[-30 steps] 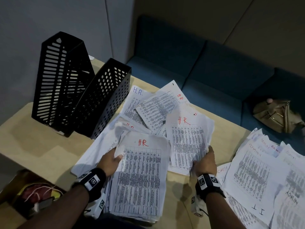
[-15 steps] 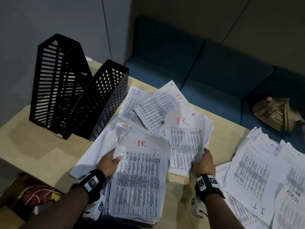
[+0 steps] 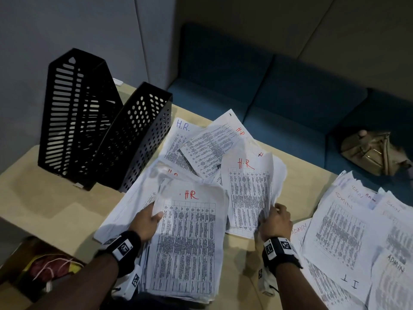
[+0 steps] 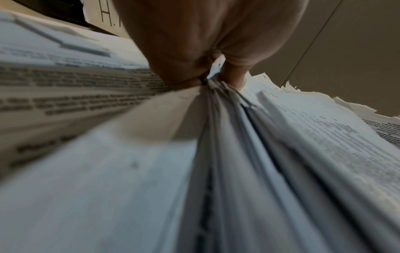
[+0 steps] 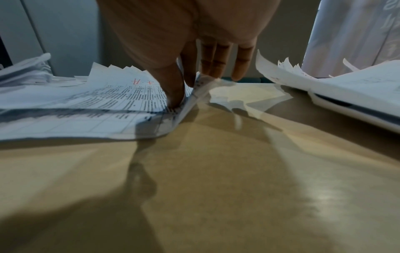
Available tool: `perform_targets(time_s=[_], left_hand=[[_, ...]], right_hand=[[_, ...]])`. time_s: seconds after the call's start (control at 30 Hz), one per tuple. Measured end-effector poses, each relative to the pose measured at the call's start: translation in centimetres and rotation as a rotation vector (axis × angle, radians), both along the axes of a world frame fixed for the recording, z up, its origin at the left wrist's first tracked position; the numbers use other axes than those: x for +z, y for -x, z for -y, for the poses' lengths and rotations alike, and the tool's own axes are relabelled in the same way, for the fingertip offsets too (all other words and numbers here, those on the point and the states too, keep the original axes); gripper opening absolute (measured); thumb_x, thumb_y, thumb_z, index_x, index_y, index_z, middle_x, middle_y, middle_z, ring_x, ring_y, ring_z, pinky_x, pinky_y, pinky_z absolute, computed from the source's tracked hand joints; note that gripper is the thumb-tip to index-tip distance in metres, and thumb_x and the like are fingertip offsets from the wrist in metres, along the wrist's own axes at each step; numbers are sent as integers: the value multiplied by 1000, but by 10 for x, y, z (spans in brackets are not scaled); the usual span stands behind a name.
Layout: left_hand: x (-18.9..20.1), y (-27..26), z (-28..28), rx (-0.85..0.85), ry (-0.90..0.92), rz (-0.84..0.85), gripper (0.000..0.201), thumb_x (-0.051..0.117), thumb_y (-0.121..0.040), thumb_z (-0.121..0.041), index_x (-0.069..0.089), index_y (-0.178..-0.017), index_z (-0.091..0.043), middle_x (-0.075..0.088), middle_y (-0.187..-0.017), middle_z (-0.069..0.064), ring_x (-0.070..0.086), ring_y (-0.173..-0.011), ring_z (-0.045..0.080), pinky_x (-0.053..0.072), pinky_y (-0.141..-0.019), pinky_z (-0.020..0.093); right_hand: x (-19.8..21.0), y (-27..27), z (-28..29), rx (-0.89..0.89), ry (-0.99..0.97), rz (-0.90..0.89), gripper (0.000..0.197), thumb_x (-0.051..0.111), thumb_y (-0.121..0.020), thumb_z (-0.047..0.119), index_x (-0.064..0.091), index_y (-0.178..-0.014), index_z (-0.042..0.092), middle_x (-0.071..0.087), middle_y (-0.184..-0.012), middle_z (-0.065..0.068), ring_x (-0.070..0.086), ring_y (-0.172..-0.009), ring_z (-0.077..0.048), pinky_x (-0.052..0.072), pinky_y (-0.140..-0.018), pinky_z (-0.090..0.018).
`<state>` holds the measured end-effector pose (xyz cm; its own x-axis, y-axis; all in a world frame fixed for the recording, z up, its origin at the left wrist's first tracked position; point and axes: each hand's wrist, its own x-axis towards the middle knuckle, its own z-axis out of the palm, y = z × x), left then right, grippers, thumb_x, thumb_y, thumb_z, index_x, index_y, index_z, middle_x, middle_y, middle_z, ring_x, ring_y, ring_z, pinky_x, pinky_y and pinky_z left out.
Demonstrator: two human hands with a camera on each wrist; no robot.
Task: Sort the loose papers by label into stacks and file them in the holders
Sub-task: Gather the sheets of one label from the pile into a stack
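Observation:
A thick stack of printed sheets topped with a red "HR" label (image 3: 187, 240) lies at the table's near edge. My left hand (image 3: 147, 222) grips its left edge, thumb on top; the left wrist view shows the sheet edges (image 4: 218, 95) pinched between thumb and fingers. My right hand (image 3: 273, 218) pinches the right edge of another HR sheet (image 3: 248, 193), seen curled up around my thumb (image 5: 175, 95) in the right wrist view. More HR sheets (image 3: 207, 148) lie fanned behind. Two black perforated holders (image 3: 89, 130) stand at the back left.
A spread of ADMIN and IT sheets (image 3: 348, 233) covers the table's right side. A blue sofa (image 3: 279, 104) with a tan bag (image 3: 373, 153) runs behind the table. A box with red items (image 3: 47, 268) sits low at the left. Bare tabletop (image 5: 216, 171) lies between the piles.
My right hand has slid slightly toward me along the HR sheet's right edge, lifting and curling that edge. My left hand keeps its hold on the stack.

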<state>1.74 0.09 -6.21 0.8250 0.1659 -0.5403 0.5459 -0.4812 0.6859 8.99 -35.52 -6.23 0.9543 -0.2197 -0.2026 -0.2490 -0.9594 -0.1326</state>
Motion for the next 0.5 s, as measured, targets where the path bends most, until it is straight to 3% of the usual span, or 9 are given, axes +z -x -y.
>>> perform_targets(time_s=[0.3,0.5], left_hand=[[1,0,1,19,9,-16,45,46,-100,-25,39,-143,-15,49,-144,6,45,-132,26,34,-109,38],[1,0,3,16,-8,-11,45,46,-100,-23,38,-143,-12,48,-144,8,44,-133,27,33,-108,36]], right_hand=[[4,3,0,-7,-4,8,39,69,-75,11,63,-111,0,51,-124,-16,48,-111,-38,41,-90,-48],[9,1,-2,-64,-215,36,21,58,-83,6,62,-102,-1,53,-112,-18,59,-88,-37,46,-74,-36]])
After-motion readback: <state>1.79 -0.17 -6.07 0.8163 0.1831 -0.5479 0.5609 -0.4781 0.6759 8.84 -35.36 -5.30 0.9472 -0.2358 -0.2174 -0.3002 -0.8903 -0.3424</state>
